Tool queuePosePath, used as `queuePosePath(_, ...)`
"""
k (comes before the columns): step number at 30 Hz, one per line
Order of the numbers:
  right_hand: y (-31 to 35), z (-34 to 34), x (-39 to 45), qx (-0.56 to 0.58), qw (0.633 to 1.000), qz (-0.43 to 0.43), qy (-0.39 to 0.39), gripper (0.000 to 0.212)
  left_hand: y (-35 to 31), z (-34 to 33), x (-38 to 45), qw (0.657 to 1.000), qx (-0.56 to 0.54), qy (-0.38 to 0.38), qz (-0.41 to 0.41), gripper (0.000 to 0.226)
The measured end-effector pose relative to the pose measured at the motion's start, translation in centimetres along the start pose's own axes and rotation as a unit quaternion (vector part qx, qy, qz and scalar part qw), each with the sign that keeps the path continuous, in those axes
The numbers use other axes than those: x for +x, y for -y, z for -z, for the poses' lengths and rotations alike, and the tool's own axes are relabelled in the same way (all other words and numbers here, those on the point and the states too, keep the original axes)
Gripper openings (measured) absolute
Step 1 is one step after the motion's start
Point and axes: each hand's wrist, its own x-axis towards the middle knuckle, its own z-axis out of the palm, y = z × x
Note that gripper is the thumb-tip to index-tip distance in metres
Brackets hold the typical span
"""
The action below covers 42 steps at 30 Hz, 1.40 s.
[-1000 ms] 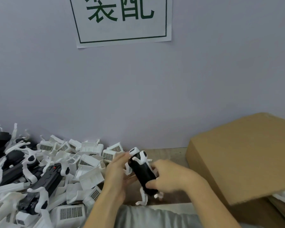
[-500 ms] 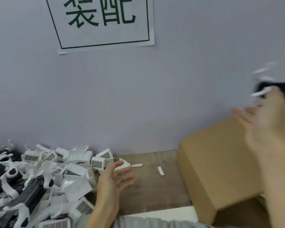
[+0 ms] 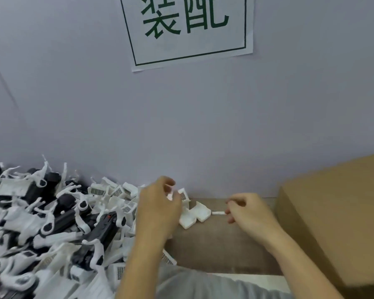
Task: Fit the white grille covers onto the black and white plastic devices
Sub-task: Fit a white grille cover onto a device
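Note:
A heap of black and white plastic devices (image 3: 99, 231) mixed with white grille covers (image 3: 117, 192) fills the table's left side. My left hand (image 3: 160, 206) hovers at the heap's right edge, its curled fingers pinching a white grille cover (image 3: 183, 195). Two more white covers (image 3: 194, 214) lie upside down just right of that hand. My right hand (image 3: 248, 212) is over the wooden table (image 3: 220, 244), fingers curled, its fingertips pinching the right end of a small white strip (image 3: 218, 213).
A large cardboard box (image 3: 337, 216) stands at the right, close to my right forearm. A grey wall with a paper sign (image 3: 188, 29) rises right behind the table. A pale strip runs along the table's near edge (image 3: 246, 278).
My right hand has come down from the upper right, no longer holding the black device, and now sits at the white strip. My left hand closed on a grille cover. The view shifted left.

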Motion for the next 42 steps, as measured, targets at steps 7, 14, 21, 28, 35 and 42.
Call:
queuePosePath(7, -4.1, -3.8, -0.1, -0.019, 0.999, 0.022, 0.030, 0.023, 4.0, 7.5, 1.6, 0.925, 0.248, 0.094, 0.273, 0.057)
queuePosePath(14, -4.1, -4.1, -0.3, 0.000, 0.999, 0.035, 0.042, 0.025, 3.9, 6.8, 1.0, 0.941, 0.219, 0.046, 0.254, 0.047)
queuePosePath(21, -2.6, -3.8, -0.4, 0.231, 0.964, -0.055, 0.118, 0.031, -0.8, 4.3, 1.1, 0.991, 0.045, -0.084, -0.090, 0.052)
queuePosePath(28, -2.7, -1.0, -0.6, 0.587, 0.779, -0.094, 0.199, 0.057, -2.1, -5.8, -3.5, 0.937, -0.072, 0.223, -0.261, 0.085)
queuePosePath(35, -3.4, -0.4, 0.7, 0.589, 0.806, -0.045, 0.037, 0.038, -1.0, -6.4, -2.9, 0.938, -0.221, 0.204, -0.174, 0.078)
queuePosePath(42, -3.2, -4.1, -0.5, 0.220, 0.963, 0.137, 0.069, 0.050, 0.5, -8.7, -2.3, 0.864, -0.446, 0.134, 0.192, 0.023)
